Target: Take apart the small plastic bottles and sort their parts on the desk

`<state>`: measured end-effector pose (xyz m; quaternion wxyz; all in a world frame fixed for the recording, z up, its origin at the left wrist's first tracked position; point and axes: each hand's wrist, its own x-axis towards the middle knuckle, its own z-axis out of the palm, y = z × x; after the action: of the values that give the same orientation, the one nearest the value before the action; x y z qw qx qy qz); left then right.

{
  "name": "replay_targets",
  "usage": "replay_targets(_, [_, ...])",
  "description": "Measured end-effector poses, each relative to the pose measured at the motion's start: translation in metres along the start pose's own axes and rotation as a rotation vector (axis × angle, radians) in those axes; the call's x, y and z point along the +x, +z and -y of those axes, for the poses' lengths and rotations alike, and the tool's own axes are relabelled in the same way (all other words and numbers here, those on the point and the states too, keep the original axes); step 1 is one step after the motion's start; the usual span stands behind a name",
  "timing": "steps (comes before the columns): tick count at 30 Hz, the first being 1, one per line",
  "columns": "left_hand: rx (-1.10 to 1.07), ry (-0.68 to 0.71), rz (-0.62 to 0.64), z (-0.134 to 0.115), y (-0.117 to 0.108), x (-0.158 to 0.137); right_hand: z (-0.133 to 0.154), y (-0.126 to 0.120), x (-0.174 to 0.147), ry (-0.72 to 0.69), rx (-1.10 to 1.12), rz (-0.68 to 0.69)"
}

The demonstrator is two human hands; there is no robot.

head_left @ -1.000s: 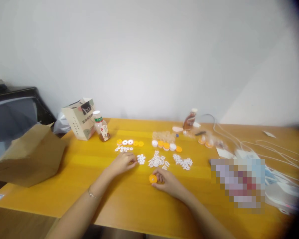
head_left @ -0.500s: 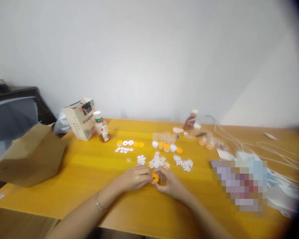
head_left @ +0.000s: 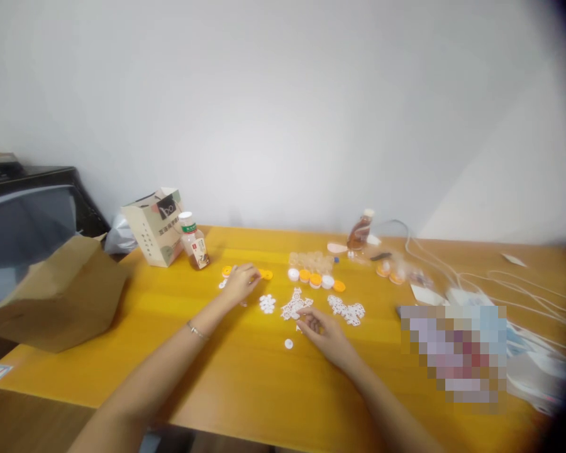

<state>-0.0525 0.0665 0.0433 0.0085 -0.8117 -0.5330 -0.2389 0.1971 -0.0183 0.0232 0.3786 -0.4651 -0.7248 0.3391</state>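
Note:
My left hand point(head_left: 242, 283) reaches over the row of ring-shaped discs, fingers bent together beside the orange discs point(head_left: 266, 275); whatever is between its fingertips is hidden. It covers the row's middle and most of the small white discs point(head_left: 223, 284). At the near edge of the pile of white openwork pieces point(head_left: 296, 304) is my right hand point(head_left: 324, 332), its fingers curled and thumb apart, with nothing clearly held. A single round white disc point(head_left: 288, 344) lies on the table to the left of that hand.
Beyond the pile stands a row of white and orange round pieces point(head_left: 315, 280). Small white pieces point(head_left: 266, 304) and a second openwork pile point(head_left: 346, 309) flank it. A bottle point(head_left: 195, 245) and a paper bag point(head_left: 155, 233) stand left; cables point(head_left: 434, 258) lie right.
My left hand has left the orange ring that both hands were around and moved up and left to the disc row. My right hand has shifted slightly; a white disc now shows where the ring was.

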Motion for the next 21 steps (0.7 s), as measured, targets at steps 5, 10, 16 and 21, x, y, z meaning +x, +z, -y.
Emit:
replay_targets(5, [0.063, -0.062, 0.038, 0.005, 0.014, 0.018, -0.001, -0.003, 0.001, 0.004, -0.002, -0.025])
replay_targets(10, [0.089, -0.09, 0.071, 0.007, 0.023, 0.018, 0.0, -0.005, 0.001, 0.013, -0.015, -0.024])
replay_targets(16, [0.091, -0.123, 0.081, 0.012, 0.024, 0.016, -0.004, -0.004, 0.001, 0.003, -0.014, -0.004])
replay_targets(21, [0.067, -0.104, 0.044, 0.004, 0.018, 0.011, -0.005, -0.004, 0.001, -0.011, -0.03, -0.003])
